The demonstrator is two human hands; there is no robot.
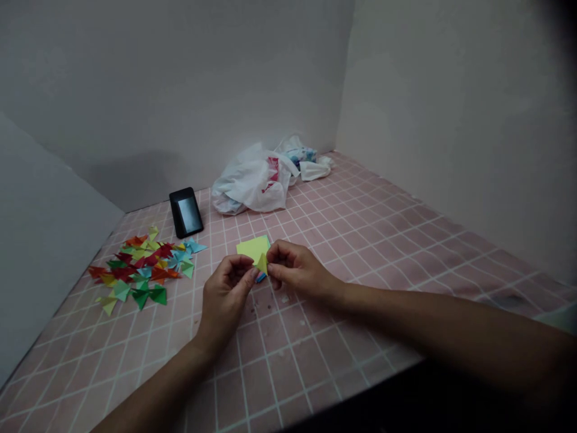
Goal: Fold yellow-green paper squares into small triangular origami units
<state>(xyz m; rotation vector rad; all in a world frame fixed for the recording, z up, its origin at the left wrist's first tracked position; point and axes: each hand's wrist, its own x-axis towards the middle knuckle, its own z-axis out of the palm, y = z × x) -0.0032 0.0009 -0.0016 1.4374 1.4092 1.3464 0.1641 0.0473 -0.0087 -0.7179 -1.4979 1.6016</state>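
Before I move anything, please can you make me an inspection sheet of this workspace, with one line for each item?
Surface: pink mat with white grid lines.
Job's things: small folded yellow-green paper piece, held between both hands; square yellow paper sheet lying behind it; heap of folded multicoloured paper triangles to the left.
Clutter: black phone and crumpled white plastic bag with red print, both towards the back.
Grippers: bare left hand and right hand, fingers closed on the folded piece.
Cables: nothing seen.
Surroundings: plain pale grey walls behind and at both sides.
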